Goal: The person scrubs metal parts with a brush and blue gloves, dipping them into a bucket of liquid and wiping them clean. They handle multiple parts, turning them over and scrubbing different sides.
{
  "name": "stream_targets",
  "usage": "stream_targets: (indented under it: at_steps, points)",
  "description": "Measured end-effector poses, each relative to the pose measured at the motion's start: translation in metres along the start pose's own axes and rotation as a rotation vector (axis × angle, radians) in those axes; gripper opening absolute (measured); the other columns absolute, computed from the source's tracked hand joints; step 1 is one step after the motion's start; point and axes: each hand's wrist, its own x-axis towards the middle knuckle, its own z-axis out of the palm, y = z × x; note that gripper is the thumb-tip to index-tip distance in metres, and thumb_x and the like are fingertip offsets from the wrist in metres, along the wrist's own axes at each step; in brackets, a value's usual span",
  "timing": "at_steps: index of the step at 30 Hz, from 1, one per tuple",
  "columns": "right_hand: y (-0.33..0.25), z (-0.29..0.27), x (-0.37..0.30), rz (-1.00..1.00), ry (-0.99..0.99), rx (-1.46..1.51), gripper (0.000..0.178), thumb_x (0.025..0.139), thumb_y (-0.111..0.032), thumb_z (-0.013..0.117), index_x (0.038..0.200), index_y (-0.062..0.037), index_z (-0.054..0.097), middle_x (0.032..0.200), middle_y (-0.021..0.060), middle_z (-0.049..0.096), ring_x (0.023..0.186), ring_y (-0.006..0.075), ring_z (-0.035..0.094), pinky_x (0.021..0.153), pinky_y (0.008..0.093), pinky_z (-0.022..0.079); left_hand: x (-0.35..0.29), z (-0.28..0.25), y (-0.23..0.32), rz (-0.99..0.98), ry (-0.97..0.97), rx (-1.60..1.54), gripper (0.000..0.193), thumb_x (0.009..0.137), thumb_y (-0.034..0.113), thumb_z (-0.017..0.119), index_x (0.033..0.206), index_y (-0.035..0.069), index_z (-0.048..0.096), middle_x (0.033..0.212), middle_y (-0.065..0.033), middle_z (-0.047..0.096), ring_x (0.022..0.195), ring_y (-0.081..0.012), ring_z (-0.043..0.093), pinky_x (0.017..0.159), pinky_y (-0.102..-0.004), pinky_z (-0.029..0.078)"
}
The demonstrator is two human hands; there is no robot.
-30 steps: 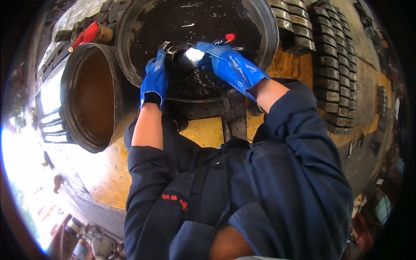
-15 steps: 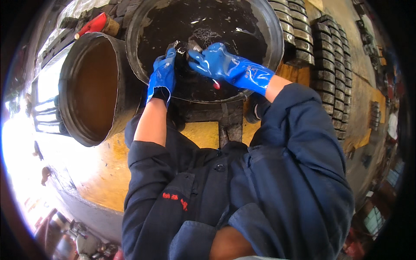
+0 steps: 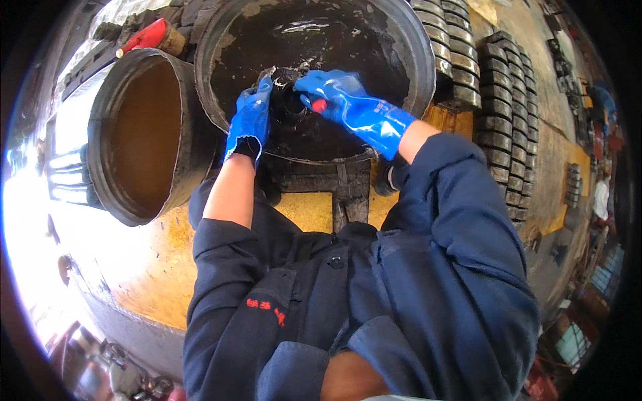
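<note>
Both my hands wear blue rubber gloves over a wide round tub (image 3: 424,73) of dark liquid. My left hand (image 3: 253,110) is closed at the edge of a dark, wet, round metal part (image 3: 289,103) that looks like a ring, steadying it at the liquid's surface. Fingers curled, my right hand (image 3: 334,97) grips a tool with a red handle end (image 3: 319,105). The tool's working end is hidden by the glove and the part, so its kind cannot be made out.
Left of the tub a second bucket (image 3: 100,144) holds brown liquid, with a red object (image 3: 144,37) behind it. Stacks of shiny metal rings (image 3: 461,53) stand close on the right, with more ring stacks (image 3: 498,113) beside them. Yellow boards (image 3: 304,210) lie below the tub.
My right hand has turned and shifted slightly, and the red handle end has moved up and left toward the part. The left hand stays nearly in place. Ripples on the liquid have changed.
</note>
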Motion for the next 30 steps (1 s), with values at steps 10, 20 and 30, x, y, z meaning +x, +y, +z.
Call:
stream_targets:
  at_steps: [10,20,30]
  points:
    - [-0.019,-0.051,-0.031,0.943,-0.064,0.901,0.042,0.093,-0.038,0.071,0.100,0.0023,0.074,0.085,0.0123,0.072,0.079,0.0231,0.067,0.077,0.0381,0.051,0.012,0.009,-0.006,-0.055,-0.087,-0.199,0.072,0.102,0.055,0.065,0.141,-0.005,0.059,0.129,-0.0158,0.071,0.113,-0.0260,0.068,0.100,-0.0384,0.053]
    - [0.026,0.003,-0.049,1.336,0.266,1.397,0.029,0.102,-0.028,0.068,0.118,-0.0038,0.073,0.102,0.0124,0.075,0.089,0.0233,0.073,0.078,0.0379,0.058,0.018,-0.005,-0.020,0.049,-0.112,-0.200,0.070,0.102,0.053,0.065,0.140,-0.005,0.059,0.129,-0.0156,0.071,0.113,-0.0246,0.067,0.099,-0.0369,0.052]
    - [0.001,0.025,-0.023,0.766,0.190,1.028,0.028,0.099,-0.022,0.072,0.122,-0.0067,0.073,0.101,0.0156,0.078,0.087,0.0278,0.075,0.079,0.0380,0.062,0.049,-0.011,-0.052,0.369,-0.120,0.142,0.079,0.099,0.057,0.067,0.145,-0.005,0.055,0.132,-0.0209,0.069,0.120,-0.0291,0.064,0.104,-0.0386,0.048]
